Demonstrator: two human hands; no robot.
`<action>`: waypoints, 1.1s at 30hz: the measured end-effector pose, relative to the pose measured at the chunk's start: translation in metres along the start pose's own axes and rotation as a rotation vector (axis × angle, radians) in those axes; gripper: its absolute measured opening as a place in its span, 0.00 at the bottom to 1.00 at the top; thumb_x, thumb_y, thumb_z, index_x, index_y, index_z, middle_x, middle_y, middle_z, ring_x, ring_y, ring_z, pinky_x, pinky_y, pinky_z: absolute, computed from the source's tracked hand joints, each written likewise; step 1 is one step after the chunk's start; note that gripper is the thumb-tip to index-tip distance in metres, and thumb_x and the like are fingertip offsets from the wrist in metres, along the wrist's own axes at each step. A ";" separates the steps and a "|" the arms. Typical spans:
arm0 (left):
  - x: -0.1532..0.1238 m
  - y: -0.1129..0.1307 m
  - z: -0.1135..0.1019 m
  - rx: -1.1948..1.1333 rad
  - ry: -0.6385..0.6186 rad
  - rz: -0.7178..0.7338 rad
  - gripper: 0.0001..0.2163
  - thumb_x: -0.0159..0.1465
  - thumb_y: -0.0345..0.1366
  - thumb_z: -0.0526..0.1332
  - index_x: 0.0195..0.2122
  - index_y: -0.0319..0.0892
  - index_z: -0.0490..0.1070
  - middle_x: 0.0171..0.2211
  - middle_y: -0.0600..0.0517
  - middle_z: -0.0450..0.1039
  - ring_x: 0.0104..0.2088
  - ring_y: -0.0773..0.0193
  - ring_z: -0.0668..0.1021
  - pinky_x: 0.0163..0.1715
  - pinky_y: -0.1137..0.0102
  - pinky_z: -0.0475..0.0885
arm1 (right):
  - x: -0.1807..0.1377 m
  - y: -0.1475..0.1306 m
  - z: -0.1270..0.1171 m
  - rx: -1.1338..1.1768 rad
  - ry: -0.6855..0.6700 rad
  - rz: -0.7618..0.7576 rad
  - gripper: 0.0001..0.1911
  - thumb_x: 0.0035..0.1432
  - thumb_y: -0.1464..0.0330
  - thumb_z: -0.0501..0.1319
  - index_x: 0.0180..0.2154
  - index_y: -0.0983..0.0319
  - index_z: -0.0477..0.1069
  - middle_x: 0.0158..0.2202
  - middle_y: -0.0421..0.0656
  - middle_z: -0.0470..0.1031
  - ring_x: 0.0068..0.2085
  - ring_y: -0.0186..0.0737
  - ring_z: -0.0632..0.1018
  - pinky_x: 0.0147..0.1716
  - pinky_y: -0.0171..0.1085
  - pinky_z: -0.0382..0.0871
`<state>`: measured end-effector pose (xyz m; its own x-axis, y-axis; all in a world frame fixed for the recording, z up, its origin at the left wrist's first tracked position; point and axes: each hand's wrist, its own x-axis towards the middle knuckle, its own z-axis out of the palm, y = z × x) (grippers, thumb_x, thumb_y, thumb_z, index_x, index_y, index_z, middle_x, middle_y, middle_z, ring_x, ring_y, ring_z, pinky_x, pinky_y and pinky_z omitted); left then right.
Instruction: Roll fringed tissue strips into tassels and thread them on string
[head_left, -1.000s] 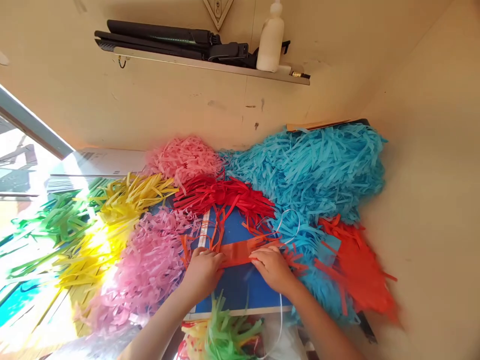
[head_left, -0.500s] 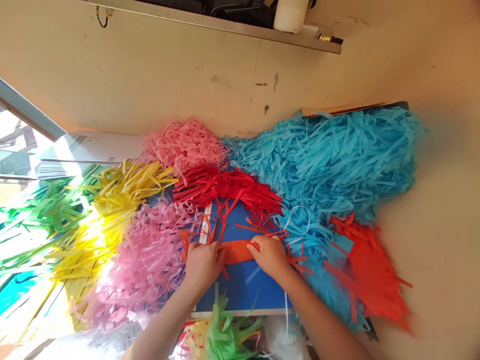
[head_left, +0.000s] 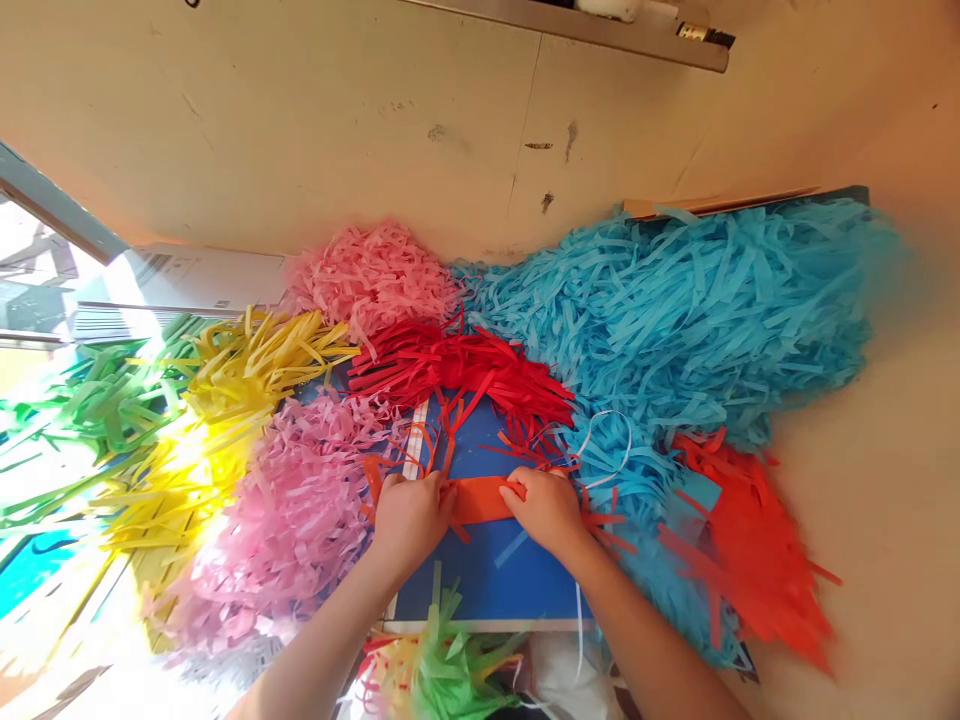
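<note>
Between my two hands stretches an orange paper strip (head_left: 484, 500), with fringed orange ends poking out beyond them. My left hand (head_left: 411, 515) is closed on its left part, thumb toward the middle. On the right part, my right hand (head_left: 546, 508) pinches it in the same way. Beneath lies a blue board (head_left: 487, 580) with a pale edge. A bunch of red paper strips (head_left: 465, 365) rests just past my hands. Beside my left hand spreads a heap of pinkish-purple shredded paper (head_left: 300, 500). A thin white ribbon (head_left: 626, 445) loops to the right of my right hand.
Large blue shreds (head_left: 712, 310) pile at the right, with orange-red strips (head_left: 757, 550) in front. Pink shreds (head_left: 375, 275) lie against the wall (head_left: 337, 120). Yellow (head_left: 225, 420) and green strips (head_left: 112, 395) sit left. A multicoloured bundle (head_left: 450, 670) is nearest me. A ledge (head_left: 637, 40) juts overhead.
The view has tilted slightly downward, so the wall ledge sits higher in the picture. Both hands keep their hold on the orange strip, with hardly any movement.
</note>
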<state>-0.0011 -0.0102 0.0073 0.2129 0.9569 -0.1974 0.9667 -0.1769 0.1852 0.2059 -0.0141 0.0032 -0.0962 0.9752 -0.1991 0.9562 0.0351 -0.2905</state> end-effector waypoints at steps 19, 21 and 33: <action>-0.032 0.004 -0.001 -0.042 0.455 0.539 0.15 0.68 0.27 0.52 0.49 0.44 0.76 0.48 0.45 0.79 0.48 0.55 0.78 0.51 0.59 0.71 | 0.002 -0.001 0.001 -0.005 -0.008 -0.050 0.08 0.62 0.64 0.59 0.37 0.58 0.76 0.34 0.41 0.82 0.35 0.40 0.80 0.40 0.37 0.60; -0.035 0.009 0.020 0.006 0.349 0.606 0.17 0.69 0.27 0.50 0.53 0.40 0.74 0.51 0.43 0.78 0.51 0.55 0.78 0.52 0.60 0.73 | 0.002 0.000 0.001 -0.010 -0.005 -0.049 0.08 0.62 0.64 0.59 0.37 0.58 0.76 0.33 0.41 0.82 0.35 0.40 0.79 0.40 0.37 0.60; -0.024 0.010 0.031 0.046 0.264 0.563 0.12 0.67 0.29 0.54 0.46 0.37 0.76 0.48 0.40 0.78 0.50 0.53 0.78 0.50 0.61 0.76 | -0.034 -0.002 -0.014 -0.127 0.126 -0.521 0.10 0.58 0.72 0.60 0.44 0.61 0.71 0.46 0.47 0.76 0.47 0.46 0.73 0.51 0.46 0.55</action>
<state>0.0075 -0.0422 -0.0163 0.6550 0.7375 0.1647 0.7226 -0.6750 0.1488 0.2108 -0.0441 0.0234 -0.5393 0.8402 0.0561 0.8177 0.5384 -0.2036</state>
